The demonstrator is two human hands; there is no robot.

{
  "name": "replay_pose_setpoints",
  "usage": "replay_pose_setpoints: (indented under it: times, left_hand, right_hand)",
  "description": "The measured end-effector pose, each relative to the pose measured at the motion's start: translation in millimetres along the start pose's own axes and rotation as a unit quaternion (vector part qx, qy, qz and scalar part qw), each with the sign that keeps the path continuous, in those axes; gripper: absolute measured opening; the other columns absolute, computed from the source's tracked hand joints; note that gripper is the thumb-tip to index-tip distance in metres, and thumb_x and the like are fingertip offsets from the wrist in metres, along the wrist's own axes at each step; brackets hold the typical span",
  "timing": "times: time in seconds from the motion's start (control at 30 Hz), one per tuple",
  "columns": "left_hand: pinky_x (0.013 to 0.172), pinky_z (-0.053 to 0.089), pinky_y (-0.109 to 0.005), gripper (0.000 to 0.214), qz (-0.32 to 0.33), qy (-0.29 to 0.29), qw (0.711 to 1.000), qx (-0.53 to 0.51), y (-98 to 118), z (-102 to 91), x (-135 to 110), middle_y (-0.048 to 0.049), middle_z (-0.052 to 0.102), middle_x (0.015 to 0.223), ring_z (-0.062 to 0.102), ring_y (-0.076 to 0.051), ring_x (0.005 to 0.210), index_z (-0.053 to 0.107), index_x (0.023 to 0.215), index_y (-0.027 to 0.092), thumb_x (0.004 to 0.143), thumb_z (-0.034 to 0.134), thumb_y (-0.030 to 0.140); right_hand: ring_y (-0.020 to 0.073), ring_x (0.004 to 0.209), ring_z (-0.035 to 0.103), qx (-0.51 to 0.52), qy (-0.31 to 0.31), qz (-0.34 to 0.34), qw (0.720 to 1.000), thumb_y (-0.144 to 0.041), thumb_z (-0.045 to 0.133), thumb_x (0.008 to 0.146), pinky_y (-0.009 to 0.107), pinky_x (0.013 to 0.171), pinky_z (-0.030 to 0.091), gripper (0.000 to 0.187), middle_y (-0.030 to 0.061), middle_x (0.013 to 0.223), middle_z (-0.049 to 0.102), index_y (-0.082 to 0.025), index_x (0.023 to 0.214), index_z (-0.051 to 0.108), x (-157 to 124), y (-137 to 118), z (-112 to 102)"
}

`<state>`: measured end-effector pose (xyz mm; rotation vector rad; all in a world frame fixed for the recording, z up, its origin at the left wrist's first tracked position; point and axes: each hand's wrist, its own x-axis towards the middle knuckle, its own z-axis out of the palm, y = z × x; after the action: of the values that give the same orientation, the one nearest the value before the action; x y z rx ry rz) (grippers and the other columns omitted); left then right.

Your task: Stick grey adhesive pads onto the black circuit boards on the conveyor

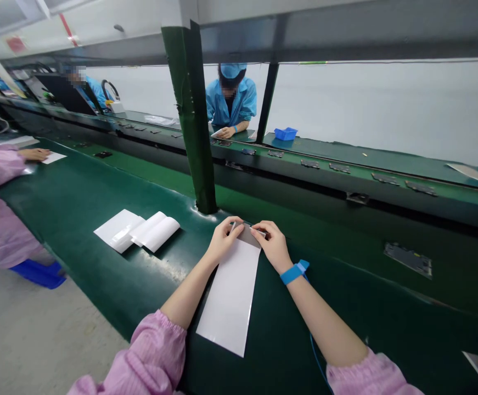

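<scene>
A long white sheet [231, 299] lies lengthwise on the green bench in front of me, its near end flat on the surface. Across its far end runs a grey strip [248, 236]. My left hand [223, 241] is closed in a pinch at the far left corner of the sheet. At the far right corner, the thumb and fingers of my right hand [272, 245] also pinch the edge. A blue wrist strap [295, 272] with a thin cord is around my right wrist. My fingers partly cover both corners.
Curled white sheets [140, 229] lie to the left. A green post [193, 120] stands just beyond my hands. Several dark circuit boards [408, 259] sit along the line. Across it a co-worker [232, 99] leans over; a pink-sleeved person [0, 175] works at left.
</scene>
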<state>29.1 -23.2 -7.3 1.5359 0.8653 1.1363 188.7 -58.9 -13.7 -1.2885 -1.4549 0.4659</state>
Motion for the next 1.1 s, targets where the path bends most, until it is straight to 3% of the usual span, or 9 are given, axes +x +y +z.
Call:
replay_pose_setpoints:
  times: [0.57,0.77,1.1]
  left_hand:
    - [0.048,0.028,-0.021,0.031,-0.028,0.006,1.0,-0.007,-0.7,2.0,-0.5,0.0046,0.05,0.054,0.041,-0.009,0.048,0.06,0.094,0.015,0.078,0.062,0.041]
    - [0.055,0.038,-0.022,0.031,-0.011,0.031,0.999,-0.013,-0.7,2.7,0.3,-0.0002,0.061,0.066,0.052,-0.011,0.058,0.063,0.08,0.014,0.077,0.063,0.045]
    - [0.066,0.046,-0.025,0.029,0.007,0.039,0.999,-0.013,-5.3,2.0,1.0,-0.0038,0.067,0.076,0.06,-0.015,0.071,0.066,0.08,0.014,0.078,0.063,0.042]
  right_hand:
    - [0.0201,0.076,0.057,0.004,-0.003,0.012,1.0,-0.046,0.06,0.08,0.032,0.06,0.046,0.027,0.0083,0.088,0.061,-0.02,0.078,0.068,0.0,-1.2,-0.4]
    - [0.02,0.076,0.057,-0.002,-0.014,0.011,1.0,-0.047,0.06,0.081,0.032,0.062,0.047,0.028,0.0084,0.09,0.061,-0.021,0.078,0.068,-0.2,-2.7,-0.7]
    - [0.0192,0.075,0.057,0.013,-0.009,0.004,1.0,-0.04,0.06,0.08,0.032,0.062,0.047,0.02,0.007,0.087,0.06,-0.021,0.076,0.067,-0.5,-1.8,0.8]
